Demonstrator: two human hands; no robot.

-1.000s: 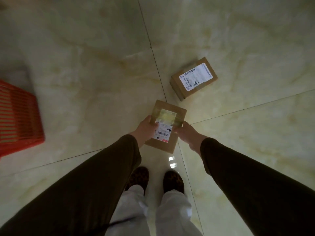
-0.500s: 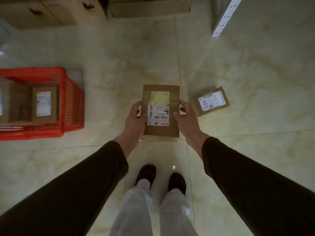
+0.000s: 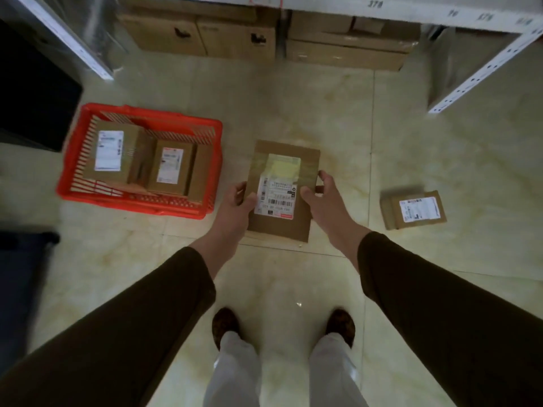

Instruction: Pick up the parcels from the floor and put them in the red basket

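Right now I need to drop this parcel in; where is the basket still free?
The red basket is crowded at left and middle by two labelled boxes. The only gap is a narrow strip along its right wall.

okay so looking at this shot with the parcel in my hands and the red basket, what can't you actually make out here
- Held parcel, head view: label text too small and blurred; the left hand and right hand cover its side edges.
- Red basket: its floor and any lower parcels are hidden by the two boxes on top.
- Parcel on the floor: label blurred.
- Shelf numbers: smeared by blur.
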